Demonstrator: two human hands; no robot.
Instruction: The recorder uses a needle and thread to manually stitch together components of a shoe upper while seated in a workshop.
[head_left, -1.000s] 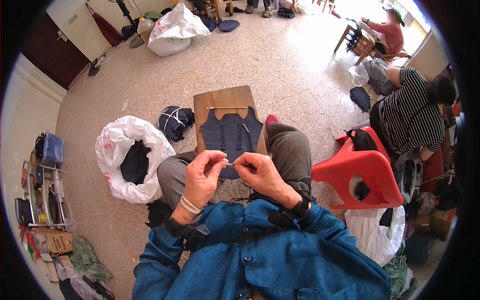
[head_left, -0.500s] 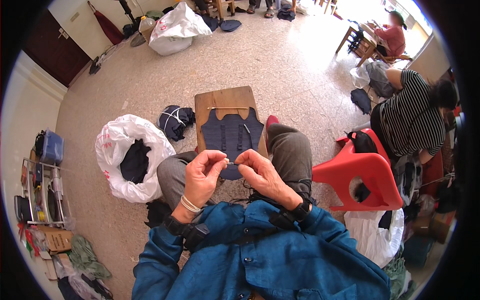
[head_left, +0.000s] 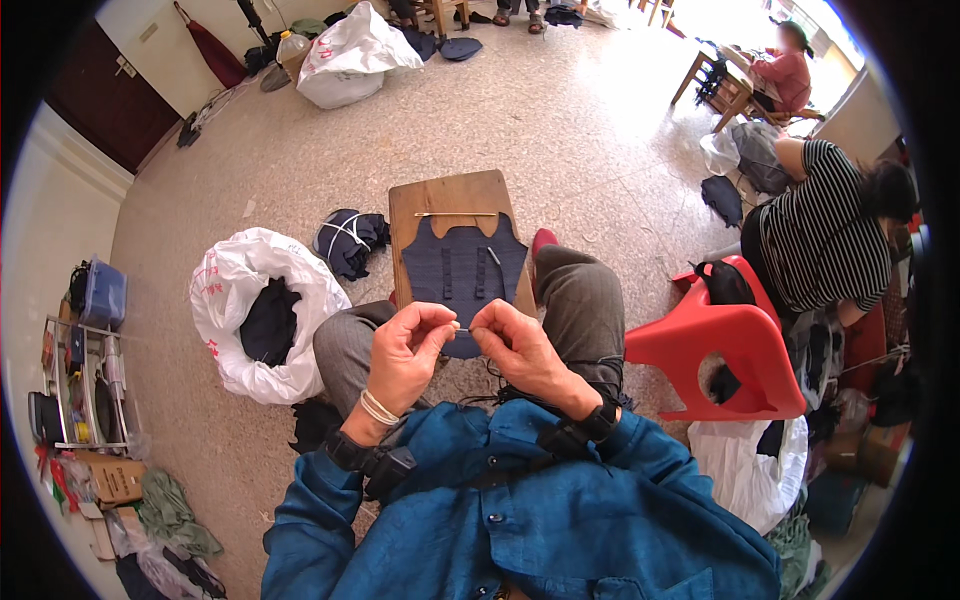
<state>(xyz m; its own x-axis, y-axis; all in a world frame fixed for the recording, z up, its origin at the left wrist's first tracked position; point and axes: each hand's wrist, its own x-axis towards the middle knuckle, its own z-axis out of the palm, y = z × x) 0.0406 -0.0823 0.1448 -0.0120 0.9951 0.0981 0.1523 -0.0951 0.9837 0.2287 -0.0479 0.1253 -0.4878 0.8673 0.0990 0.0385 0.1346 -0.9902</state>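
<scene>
Above my lap, my left hand (head_left: pixel 405 355) and my right hand (head_left: pixel 530 355) face each other with fingertips pinched. Between them runs a small thin pale piece (head_left: pixel 463 330), too small to name, gripped at both ends. Beneath and beyond, a navy knit panel (head_left: pixel 464 265) lies flat on a wooden stool (head_left: pixel 432 192), its near part behind my hands. A slim pale stick (head_left: pixel 456 214) lies across the panel's far edge. On the panel's right side rests a short grey pen-like tool (head_left: pixel 494 256).
Left of my knee stands a white sack (head_left: pixel 215 285) with dark cloth inside; a tied dark bundle (head_left: pixel 350 243) is beside the stool. At right are a red plastic chair (head_left: pixel 690 345) and a person in a striped top (head_left: pixel 825 230). Another person (head_left: pixel 785 80) sits farther back.
Both hands stay pinched on the small piece with only a slight shift. The panel, stool and tools lie as before.
</scene>
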